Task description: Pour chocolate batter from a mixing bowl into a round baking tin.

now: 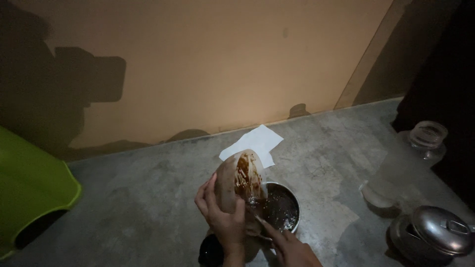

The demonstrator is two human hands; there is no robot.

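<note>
Grey concrete floor (148,198) against a tan wall: left hand (221,212) grasps a tilted, sauce-smeared pale plate (242,178) over a round steel bowl (289,198); right hand (289,247), fingers extended, touches the bowl's near rim.

We see a pale beige round plate (236,180) with red-brown sauce streaks, a shiny silver steel bowl (282,207) with dark liquid, a white paper sheet (257,141), a bright green plastic stool (29,188), and a grey concrete floor (148,198).
</note>
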